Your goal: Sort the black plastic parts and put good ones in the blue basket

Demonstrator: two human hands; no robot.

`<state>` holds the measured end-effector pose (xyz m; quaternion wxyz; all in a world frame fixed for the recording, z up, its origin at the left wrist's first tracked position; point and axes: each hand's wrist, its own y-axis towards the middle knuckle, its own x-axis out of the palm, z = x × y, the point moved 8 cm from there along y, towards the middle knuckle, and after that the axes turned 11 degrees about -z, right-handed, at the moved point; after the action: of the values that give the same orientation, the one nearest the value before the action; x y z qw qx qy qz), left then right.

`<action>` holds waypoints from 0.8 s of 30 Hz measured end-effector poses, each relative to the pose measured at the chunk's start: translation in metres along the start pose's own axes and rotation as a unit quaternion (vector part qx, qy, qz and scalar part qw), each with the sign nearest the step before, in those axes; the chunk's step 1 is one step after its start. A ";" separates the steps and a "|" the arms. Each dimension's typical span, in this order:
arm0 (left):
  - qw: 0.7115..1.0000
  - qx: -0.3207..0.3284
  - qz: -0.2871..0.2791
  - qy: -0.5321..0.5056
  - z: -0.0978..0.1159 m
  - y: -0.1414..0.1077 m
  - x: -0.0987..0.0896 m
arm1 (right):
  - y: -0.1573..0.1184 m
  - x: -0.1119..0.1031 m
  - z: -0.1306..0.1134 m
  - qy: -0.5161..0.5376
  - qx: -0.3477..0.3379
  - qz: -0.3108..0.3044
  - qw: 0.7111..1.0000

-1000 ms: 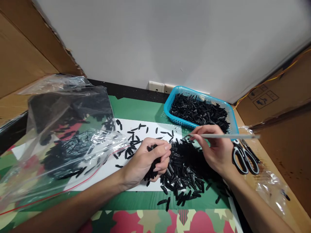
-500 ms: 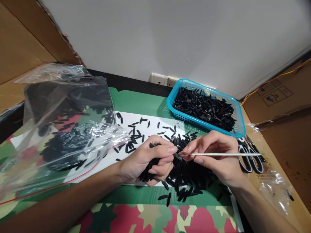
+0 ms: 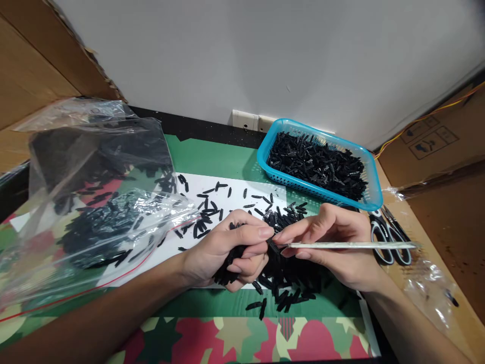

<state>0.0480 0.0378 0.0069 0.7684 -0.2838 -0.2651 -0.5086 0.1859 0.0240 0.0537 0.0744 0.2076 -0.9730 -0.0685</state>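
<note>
Tool (image 3: pixel 352 245), pale and slim, is pinched in the right hand (image 3: pixel 343 230) in front of the blue basket (image 3: pixel 375 187), its long axis crosswise, tip toward the left hand (image 3: pixel 227 241), which clenches black pieces (image 3: pixel 226 274) front-left of that basket.

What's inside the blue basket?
Inside the blue basket: a loose jumble of short black strips, reaching towards both ends. The strips cover its floor, so that and anything beneath the top pieces can't be seen.
</note>
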 end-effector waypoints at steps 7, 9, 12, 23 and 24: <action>1.000 0.007 -0.004 -0.016 -0.002 0.001 0.000 | 0.000 0.000 -0.004 -0.026 -0.033 -0.007 0.999; 1.000 0.006 -0.001 -0.025 -0.002 0.001 0.000 | -0.001 0.000 -0.003 -0.027 -0.032 -0.009 0.999; 0.999 0.002 0.003 -0.039 -0.003 0.000 0.000 | -0.001 -0.001 -0.002 -0.031 -0.027 -0.011 0.999; 0.996 0.018 0.015 -0.085 -0.004 0.005 -0.005 | -0.012 0.014 -0.022 -0.308 -0.202 0.003 0.930; 0.995 0.018 0.013 -0.098 -0.004 0.005 -0.005 | -0.015 0.018 -0.025 -0.335 -0.253 0.014 0.907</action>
<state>0.0513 0.0397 -0.0008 0.7501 -0.3220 -0.3447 -0.4635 0.1805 0.0002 0.0776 -0.2047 0.1331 -0.8933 -0.3773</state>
